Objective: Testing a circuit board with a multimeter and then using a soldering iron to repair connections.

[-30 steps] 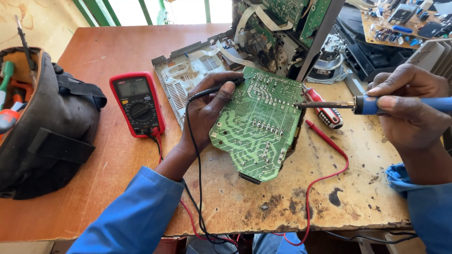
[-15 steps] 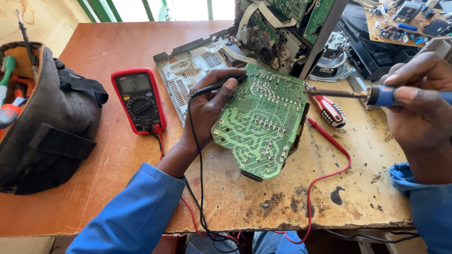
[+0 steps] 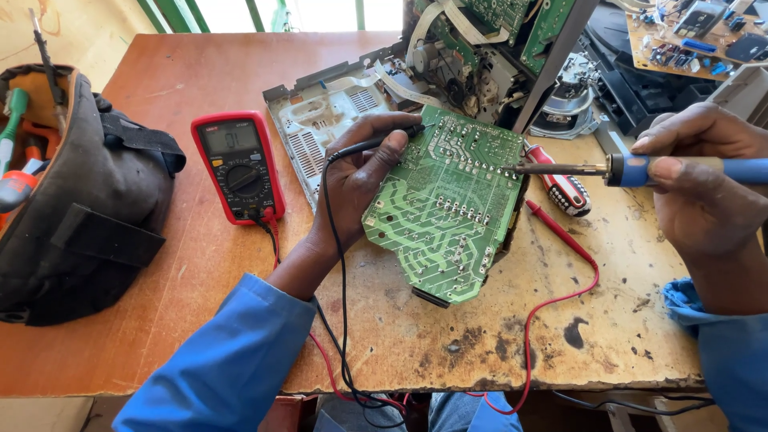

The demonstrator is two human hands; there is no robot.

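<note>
The left hand (image 3: 364, 172) clamped the green circuit board (image 3: 448, 204) by its left edge, tilted above the worktop (image 3: 448, 336). The right hand (image 3: 700, 188) gripped a soldering iron (image 3: 632, 169), tip at the board's right edge. Thin, rigid, likely fragile: best held by its edges.

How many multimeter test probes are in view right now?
2. The black probe is in the left hand, against the green circuit board; the red probe lies on the table beside it.
</note>
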